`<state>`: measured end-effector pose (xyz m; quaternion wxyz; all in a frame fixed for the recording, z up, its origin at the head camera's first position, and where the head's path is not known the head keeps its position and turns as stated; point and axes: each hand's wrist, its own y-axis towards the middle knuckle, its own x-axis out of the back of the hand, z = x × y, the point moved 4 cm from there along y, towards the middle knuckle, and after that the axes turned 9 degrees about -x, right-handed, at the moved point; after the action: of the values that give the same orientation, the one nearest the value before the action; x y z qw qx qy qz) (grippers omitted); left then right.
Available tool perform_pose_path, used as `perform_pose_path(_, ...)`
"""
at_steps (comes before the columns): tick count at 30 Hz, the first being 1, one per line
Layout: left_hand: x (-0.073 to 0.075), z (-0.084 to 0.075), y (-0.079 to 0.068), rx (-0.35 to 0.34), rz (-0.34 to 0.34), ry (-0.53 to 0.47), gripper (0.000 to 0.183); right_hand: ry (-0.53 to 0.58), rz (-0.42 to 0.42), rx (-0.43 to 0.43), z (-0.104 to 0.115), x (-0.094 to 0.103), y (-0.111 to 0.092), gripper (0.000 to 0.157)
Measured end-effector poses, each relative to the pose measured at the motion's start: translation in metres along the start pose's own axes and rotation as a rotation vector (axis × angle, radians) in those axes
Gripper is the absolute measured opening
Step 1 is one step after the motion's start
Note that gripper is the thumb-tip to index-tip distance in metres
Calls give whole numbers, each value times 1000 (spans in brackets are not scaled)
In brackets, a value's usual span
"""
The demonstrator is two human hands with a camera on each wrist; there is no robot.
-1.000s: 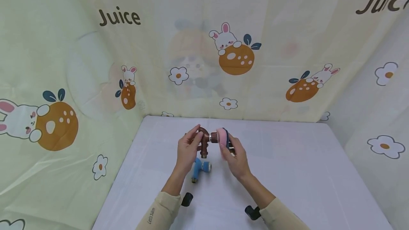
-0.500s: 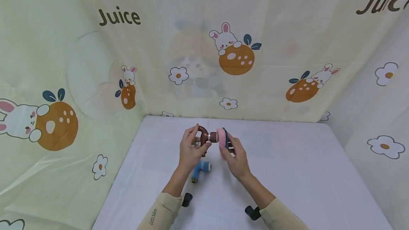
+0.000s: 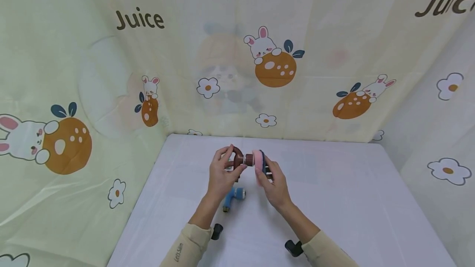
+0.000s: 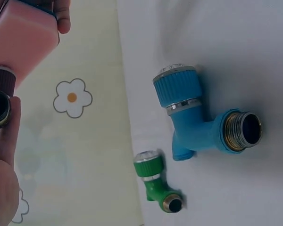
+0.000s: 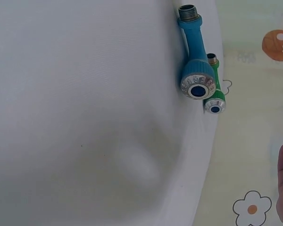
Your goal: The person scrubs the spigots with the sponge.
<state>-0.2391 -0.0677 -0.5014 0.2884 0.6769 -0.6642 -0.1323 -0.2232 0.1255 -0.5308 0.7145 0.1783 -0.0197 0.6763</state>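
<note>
Left hand [image 3: 220, 178] grips the brown faucet [image 3: 238, 159], held above the table [image 3: 334, 193]; its thumb now sits lower across the body than a second ago. Right hand [image 3: 275, 181] holds the pink sponge [image 3: 258, 160] at the faucet's 3 o'clock, apparently against the knob [image 3: 250, 160], barely moved. Probably a re-grip, steadying the faucet for wiping. Blue faucet [image 3: 232, 195] lies toward 6 o'clock.
</note>
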Motion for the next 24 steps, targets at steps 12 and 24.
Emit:
perform_pose_path(12, -7, 2, -1, 9, 102, 180, 76, -47, -24, 24, -2, 1, 0, 53)
perform_pose_path(24, -7, 3, -2, 23, 199, 220, 57, -73, -12, 37, 7, 2, -3, 56)
